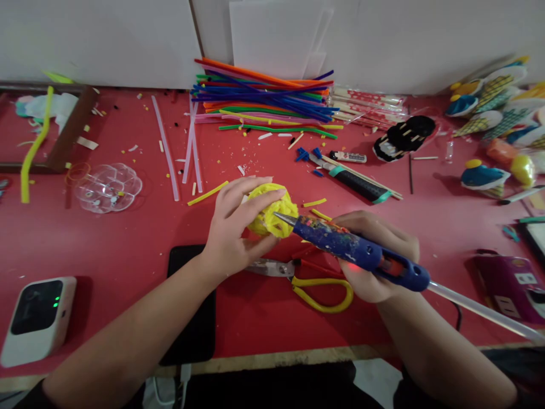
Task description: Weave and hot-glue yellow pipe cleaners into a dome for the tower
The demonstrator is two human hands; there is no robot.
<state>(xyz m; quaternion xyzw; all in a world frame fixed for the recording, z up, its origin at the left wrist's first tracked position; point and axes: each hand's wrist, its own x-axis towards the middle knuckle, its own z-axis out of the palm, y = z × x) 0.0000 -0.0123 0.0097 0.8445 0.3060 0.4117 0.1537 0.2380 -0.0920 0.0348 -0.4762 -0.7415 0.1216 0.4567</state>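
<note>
My left hand (234, 227) is closed around a yellow ball (272, 213) that looks wound from fuzzy pipe cleaner. In my right hand (374, 244) is a blue glue gun (340, 238), its handle hidden by the fingers. The gun's metal nozzle points left and meets the ball's right side, and a clear glue stick (481, 309) juts from its rear. Below the hands lie scissors (323, 292) with one yellow and one red handle. Short yellow pipe cleaner pieces (315, 202) lie beyond the gun.
Bundled coloured pipe cleaners (264, 94) lie along the wall. Cutting pliers (357, 182) and a lighter (348, 157) are beyond my right hand. A black phone (191, 335) lies under my left forearm. Left are a clear flower-shaped box (108, 187) and a white device (40, 318).
</note>
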